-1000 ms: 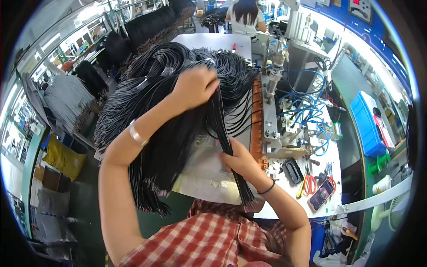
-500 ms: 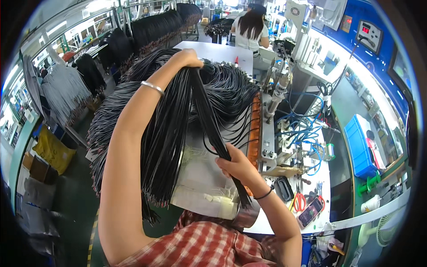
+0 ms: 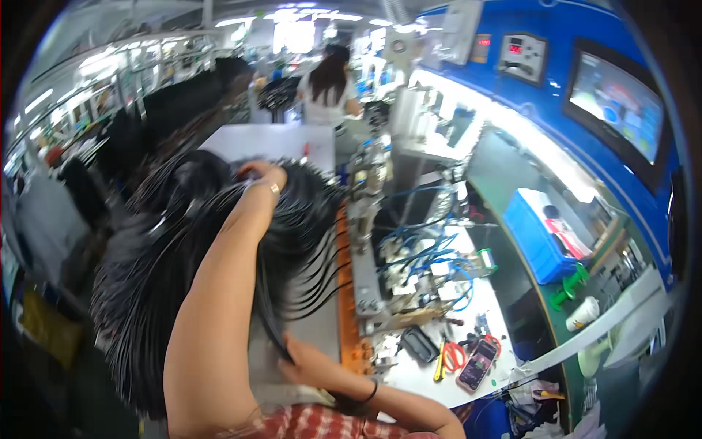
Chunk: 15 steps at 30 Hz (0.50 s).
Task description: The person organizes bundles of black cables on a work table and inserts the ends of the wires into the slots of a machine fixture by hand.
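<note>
My left hand point(image 3: 268, 174) reaches to the top of a large heap of black cables point(image 3: 146, 293), its fingers curled over some of them. Blur partly hides the fingertips. My right hand point(image 3: 311, 364), low in the middle, is closed around a thin bundle of black cables point(image 3: 268, 318). That bundle runs upward and passes behind my left forearm, so its upper part is hidden. Several single cables curve from the heap to an orange slotted strip point(image 3: 346, 293) along the machine's edge.
Right of the strip is a metal fixture point(image 3: 365, 293) with blue air tubes. A black tray point(image 3: 420, 344), red-handled scissors point(image 3: 454, 357) and a phone point(image 3: 478, 364) lie on the white table. A blue bin point(image 3: 537, 238) stands farther right. A person point(image 3: 327, 91) sits ahead.
The view has swung to the right. My left hand has come down from the raised bundle onto the heap. My right hand, still gripping the bundle, is lower and closer to my body.
</note>
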Available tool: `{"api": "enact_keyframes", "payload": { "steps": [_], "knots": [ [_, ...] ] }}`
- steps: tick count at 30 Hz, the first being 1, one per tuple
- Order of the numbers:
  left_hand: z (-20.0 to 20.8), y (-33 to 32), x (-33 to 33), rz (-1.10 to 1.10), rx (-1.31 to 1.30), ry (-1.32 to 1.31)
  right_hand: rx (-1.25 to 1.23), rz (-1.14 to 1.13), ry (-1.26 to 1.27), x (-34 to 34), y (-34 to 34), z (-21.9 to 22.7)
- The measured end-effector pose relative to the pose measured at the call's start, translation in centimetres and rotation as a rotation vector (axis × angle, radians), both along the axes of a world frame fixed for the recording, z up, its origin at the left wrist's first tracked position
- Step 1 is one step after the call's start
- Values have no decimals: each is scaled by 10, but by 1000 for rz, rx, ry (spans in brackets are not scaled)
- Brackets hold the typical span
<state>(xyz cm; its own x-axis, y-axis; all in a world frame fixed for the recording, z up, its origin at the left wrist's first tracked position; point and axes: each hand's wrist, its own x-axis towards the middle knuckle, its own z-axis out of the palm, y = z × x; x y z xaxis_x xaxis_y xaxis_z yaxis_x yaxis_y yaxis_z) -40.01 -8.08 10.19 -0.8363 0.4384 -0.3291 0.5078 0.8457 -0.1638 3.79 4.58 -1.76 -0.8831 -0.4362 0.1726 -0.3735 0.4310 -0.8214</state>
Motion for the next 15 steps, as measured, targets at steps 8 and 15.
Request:
{"api": "enact_keyframes", "payload": {
  "steps": [8, 15],
  "knots": [
    [2, 30, -35, 122, 75, 409, -229, -131, 44, 1, 7, -33],
    [1, -3, -19, 529, 33, 739, -257, -61, 33, -19, 3, -40]
  ]
}}
